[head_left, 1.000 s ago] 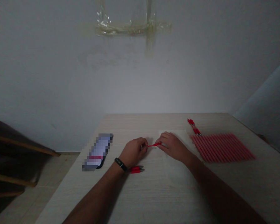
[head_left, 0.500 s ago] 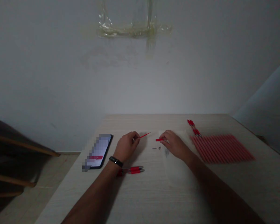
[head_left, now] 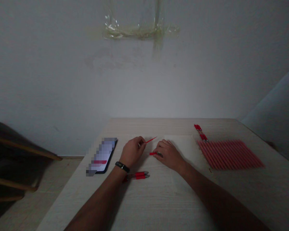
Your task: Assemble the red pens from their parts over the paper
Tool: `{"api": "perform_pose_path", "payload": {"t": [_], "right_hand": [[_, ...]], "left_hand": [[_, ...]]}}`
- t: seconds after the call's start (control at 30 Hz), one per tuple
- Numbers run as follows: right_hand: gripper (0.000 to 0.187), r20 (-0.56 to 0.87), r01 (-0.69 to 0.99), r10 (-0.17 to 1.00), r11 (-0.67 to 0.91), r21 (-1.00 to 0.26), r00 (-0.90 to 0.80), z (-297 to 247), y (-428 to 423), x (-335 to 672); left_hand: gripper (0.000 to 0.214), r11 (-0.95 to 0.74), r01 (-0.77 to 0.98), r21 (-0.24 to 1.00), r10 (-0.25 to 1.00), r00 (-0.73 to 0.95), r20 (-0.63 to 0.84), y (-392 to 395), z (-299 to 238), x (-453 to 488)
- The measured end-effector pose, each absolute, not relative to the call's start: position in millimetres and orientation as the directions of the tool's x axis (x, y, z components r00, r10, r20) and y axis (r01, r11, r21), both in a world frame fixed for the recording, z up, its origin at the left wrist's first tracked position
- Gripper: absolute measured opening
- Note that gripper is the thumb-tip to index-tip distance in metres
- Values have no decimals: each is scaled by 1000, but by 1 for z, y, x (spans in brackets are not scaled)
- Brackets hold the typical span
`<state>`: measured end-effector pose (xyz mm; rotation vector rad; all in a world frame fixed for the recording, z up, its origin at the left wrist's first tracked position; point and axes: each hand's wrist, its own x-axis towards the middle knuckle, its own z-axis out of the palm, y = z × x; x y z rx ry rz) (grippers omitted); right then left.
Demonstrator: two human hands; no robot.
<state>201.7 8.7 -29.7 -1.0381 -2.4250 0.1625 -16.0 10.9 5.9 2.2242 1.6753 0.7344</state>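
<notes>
My left hand (head_left: 134, 148) pinches a thin red pen refill (head_left: 151, 140) whose pointed end sticks out to the right. Close beside it, my right hand (head_left: 168, 153) has its fingers closed around a short red pen part (head_left: 151, 154) held low over the table. A small dark piece (head_left: 160, 154) shows at the right fingertips; whether it is held or lying on the table I cannot tell. Two red pens (head_left: 141, 175) with metallic tips lie near my left wrist, partly covered by the forearm.
A phone (head_left: 103, 155) lies on the left of the wooden table (head_left: 149, 208). At the right, several slim red rods (head_left: 231, 154) lie side by side, with more red pens (head_left: 200, 132) behind them. A pale sheet (head_left: 190, 150) lies under my right hand. Beyond stands a wall (head_left: 144, 89).
My right hand has moved left and down toward the small pieces on the table, carrying the red pen part. It now covers where they lay. My left hand keeps the refill nearly in place.
</notes>
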Motion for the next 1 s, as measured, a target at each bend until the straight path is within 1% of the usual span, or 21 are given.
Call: {"api": "perform_pose_path", "payload": {"t": [0.27,0.43,0.53,0.63,0.73,0.8,0.87,1.0], "right_hand": [[11,366,661,714,696,-281,-597,-32,9,201],[11,405,644,705,704,-299,-582,-30,9,203],[7,460,651,709,693,-311,-535,-25,11,211],[3,514,685,730,652,-325,-451,-19,15,226],[10,539,702,746,621,-350,-391,-17,18,241],[15,540,696,742,627,-350,-397,-17,19,247],[15,528,688,735,642,-338,-426,-17,19,249],[6,484,668,716,678,-307,-504,-14,17,245]], "left_hand": [[13,-305,812,498,948,208,241,11,3,-16],[14,-292,810,509,954,207,219,11,1,-16],[13,-300,811,503,952,219,216,11,1,-15],[12,-321,805,499,946,248,208,10,2,-14],[12,-356,795,491,934,301,191,9,3,-13],[12,-381,788,483,924,335,183,7,4,-11],[12,-406,774,486,913,370,173,6,5,-10],[12,-445,745,497,891,423,163,5,6,-7]]}}
